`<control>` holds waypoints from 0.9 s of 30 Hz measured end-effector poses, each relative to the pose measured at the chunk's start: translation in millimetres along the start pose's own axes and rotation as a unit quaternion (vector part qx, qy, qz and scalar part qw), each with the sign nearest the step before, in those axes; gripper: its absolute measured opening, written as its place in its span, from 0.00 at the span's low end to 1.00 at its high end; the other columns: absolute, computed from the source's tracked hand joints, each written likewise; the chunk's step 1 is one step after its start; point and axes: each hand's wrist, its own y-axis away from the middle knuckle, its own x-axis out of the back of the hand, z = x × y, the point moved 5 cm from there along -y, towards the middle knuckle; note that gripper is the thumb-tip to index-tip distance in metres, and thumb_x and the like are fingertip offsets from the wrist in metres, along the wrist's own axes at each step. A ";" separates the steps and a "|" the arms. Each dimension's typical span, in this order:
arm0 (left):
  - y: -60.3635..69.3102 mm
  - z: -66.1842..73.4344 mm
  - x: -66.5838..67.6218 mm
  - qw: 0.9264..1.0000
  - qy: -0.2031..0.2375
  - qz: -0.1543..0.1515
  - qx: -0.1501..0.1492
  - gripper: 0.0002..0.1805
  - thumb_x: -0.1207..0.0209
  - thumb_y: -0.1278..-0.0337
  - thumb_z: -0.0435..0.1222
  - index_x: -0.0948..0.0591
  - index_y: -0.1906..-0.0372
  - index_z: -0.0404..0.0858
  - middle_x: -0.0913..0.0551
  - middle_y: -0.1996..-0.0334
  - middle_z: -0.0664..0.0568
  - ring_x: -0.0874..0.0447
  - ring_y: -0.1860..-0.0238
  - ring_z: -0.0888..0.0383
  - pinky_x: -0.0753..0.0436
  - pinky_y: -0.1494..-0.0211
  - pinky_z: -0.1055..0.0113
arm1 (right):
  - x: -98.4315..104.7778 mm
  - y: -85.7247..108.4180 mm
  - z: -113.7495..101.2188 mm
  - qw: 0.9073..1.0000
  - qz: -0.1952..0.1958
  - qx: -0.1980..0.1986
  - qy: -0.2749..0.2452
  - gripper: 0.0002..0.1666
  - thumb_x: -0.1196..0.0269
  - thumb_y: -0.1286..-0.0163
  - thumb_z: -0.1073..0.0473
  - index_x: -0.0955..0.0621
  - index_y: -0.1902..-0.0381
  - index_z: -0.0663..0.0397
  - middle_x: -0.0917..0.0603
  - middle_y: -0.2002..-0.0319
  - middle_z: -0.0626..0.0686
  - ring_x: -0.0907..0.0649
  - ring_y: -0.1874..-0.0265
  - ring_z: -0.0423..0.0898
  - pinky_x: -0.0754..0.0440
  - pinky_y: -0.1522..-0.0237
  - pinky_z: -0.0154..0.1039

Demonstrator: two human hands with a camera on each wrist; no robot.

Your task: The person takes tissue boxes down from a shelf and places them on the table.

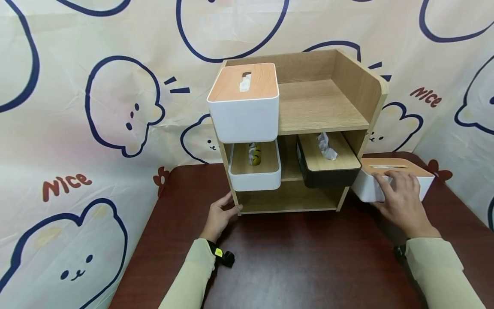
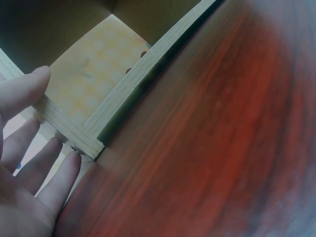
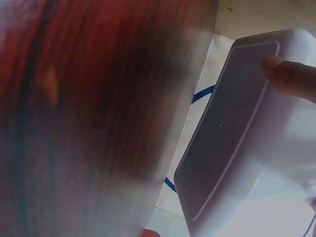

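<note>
My left hand (image 1: 221, 216) holds the lower left side panel of a light wooden shelf (image 1: 285, 211); in the left wrist view the thumb (image 2: 37, 86) lies on one side of the panel and the fingers on the other. To the right of the shelf, my right hand (image 1: 403, 201) grips a white tissue box (image 1: 364, 186) with a wood-coloured lid. Its underside (image 3: 227, 133) shows in the right wrist view, raised off the table, with the thumb at the bottom edge.
Another white tissue box (image 1: 243, 118) with a wooden lid sits on the shelf's top left. Below it, a white-rimmed box (image 1: 254, 182) juts out beside a black tissue box (image 1: 333, 178). The shelf stands on a dark red-brown table (image 1: 308, 257), before a printed cloth (image 1: 127, 34).
</note>
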 end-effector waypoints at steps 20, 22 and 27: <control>2.3 0.6 -2.2 1.000 0.018 -0.006 -0.004 0.37 0.27 0.50 0.38 0.27 0.32 0.45 0.26 0.36 0.46 0.37 0.31 0.53 0.29 0.38 0.53 | -6.5 -3.3 0.2 1.000 -0.020 -0.001 -0.008 0.64 0.16 0.71 0.59 0.34 0.34 0.53 0.35 0.43 0.71 0.37 0.43 0.70 0.48 0.38 0.67; 2.2 0.6 -2.3 1.000 0.019 -0.006 -0.004 0.37 0.27 0.50 0.38 0.27 0.33 0.46 0.26 0.37 0.47 0.37 0.32 0.54 0.28 0.39 0.55 | -7.5 -3.7 0.5 1.000 -0.023 -0.001 -0.005 0.64 0.16 0.71 0.59 0.34 0.33 0.52 0.35 0.43 0.71 0.37 0.43 0.70 0.48 0.38 0.67; 1.1 2.0 -2.3 1.000 0.018 -0.005 -0.008 0.36 0.27 0.50 0.37 0.27 0.33 0.47 0.25 0.37 0.48 0.36 0.32 0.55 0.25 0.42 0.60 | -8.8 -5.3 1.0 1.000 -0.023 0.002 -0.002 0.64 0.16 0.71 0.57 0.34 0.33 0.53 0.34 0.44 0.72 0.36 0.44 0.70 0.46 0.42 0.69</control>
